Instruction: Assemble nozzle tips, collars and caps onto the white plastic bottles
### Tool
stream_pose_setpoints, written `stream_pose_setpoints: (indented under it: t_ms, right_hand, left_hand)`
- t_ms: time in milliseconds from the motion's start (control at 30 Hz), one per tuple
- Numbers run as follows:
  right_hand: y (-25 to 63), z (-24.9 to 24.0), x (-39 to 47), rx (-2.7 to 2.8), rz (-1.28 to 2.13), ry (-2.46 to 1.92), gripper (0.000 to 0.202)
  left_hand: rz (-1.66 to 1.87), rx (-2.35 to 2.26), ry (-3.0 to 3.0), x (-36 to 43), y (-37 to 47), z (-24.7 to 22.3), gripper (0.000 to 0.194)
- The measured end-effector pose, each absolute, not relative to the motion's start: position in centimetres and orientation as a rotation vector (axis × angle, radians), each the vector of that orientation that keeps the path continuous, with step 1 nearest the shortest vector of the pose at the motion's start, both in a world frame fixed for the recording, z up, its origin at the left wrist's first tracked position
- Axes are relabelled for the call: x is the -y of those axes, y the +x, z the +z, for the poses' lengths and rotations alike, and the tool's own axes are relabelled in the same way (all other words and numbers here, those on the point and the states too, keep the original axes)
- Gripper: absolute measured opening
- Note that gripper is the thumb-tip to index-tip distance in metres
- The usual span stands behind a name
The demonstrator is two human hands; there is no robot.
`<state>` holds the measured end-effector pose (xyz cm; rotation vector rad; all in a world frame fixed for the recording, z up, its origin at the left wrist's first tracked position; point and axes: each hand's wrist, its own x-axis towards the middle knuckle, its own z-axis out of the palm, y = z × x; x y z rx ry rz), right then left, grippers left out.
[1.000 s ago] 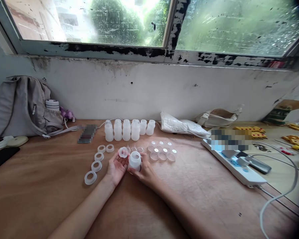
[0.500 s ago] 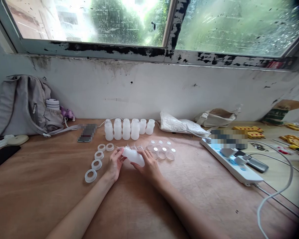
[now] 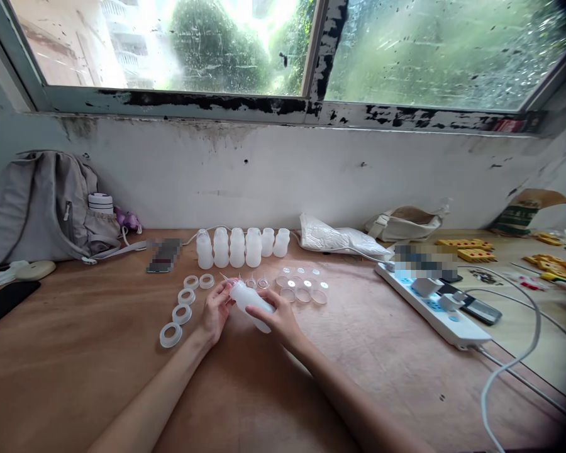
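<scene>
A frosted white baby bottle (image 3: 248,298) lies tilted between my hands, its mouth end up and to the left. My right hand (image 3: 282,319) wraps round its body from the right. At the mouth end, the fingers of my left hand (image 3: 217,314) are closed against the bottle. A thin clear tip shows just above those fingers; what it belongs to is hidden. Beyond my hands stand small clear nipples (image 3: 263,284), partly covered by them. To the left runs a curved line of white collar rings (image 3: 182,314). Clear round caps (image 3: 304,294) are set out in rows to the right.
Several frosted bottles (image 3: 221,248) stand in a row near the wall. A white packet (image 3: 325,235) and a power strip (image 3: 436,308) with cables lie right. A grey backpack (image 3: 42,207), a blurred phone (image 3: 164,255) and a black flat object (image 3: 7,308) are left.
The bottle's base has swung down towards me, so it tilts more steeply. My right hand has shifted its hold along the body. My left fingers stay at the mouth end.
</scene>
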<state>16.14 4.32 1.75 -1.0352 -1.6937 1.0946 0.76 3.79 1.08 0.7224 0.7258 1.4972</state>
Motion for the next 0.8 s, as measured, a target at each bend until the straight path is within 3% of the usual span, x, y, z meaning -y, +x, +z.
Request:
stream_pose_setpoints:
  t_ms: [100, 200, 300, 467, 567, 667, 800]
  right_hand:
    - [15.9, 2.1, -4.2, 1.348, 1.843, -0.944, 0.045]
    - [15.8, 2.3, -4.1, 1.151, 2.186, -0.793, 0.053]
    - [15.7, 2.1, -4.1, 1.330, 1.964, -0.841, 0.048]
    - [15.4, 0.9, -3.8, 1.803, 0.779, -1.088, 0.036]
    - [15.3, 0.4, -3.7, 1.906, 0.459, -1.096, 0.039]
    - [15.2, 0.6, -3.7, 1.887, 0.702, -1.098, 0.036]
    - [15.0, 0.9, -3.5, 1.615, 1.556, -1.049, 0.034]
  left_hand:
    - [1.444, -0.655, 0.710, -3.8, 0.7, 1.2, 0.023]
    - [1.413, -0.587, 0.683, -3.7, 0.8, 1.3, 0.025]
    - [1.393, -0.612, 0.628, -3.8, 0.9, 1.2, 0.028]
    - [1.441, -0.807, 0.554, -3.8, 1.1, 1.1, 0.041]
    - [1.474, -0.893, 0.639, -3.4, 1.4, 1.3, 0.040]
    - [1.501, -0.964, 0.660, -2.9, 1.8, 1.5, 0.041]
    - [1.530, -0.948, 0.657, -2.4, 1.9, 2.1, 0.046]
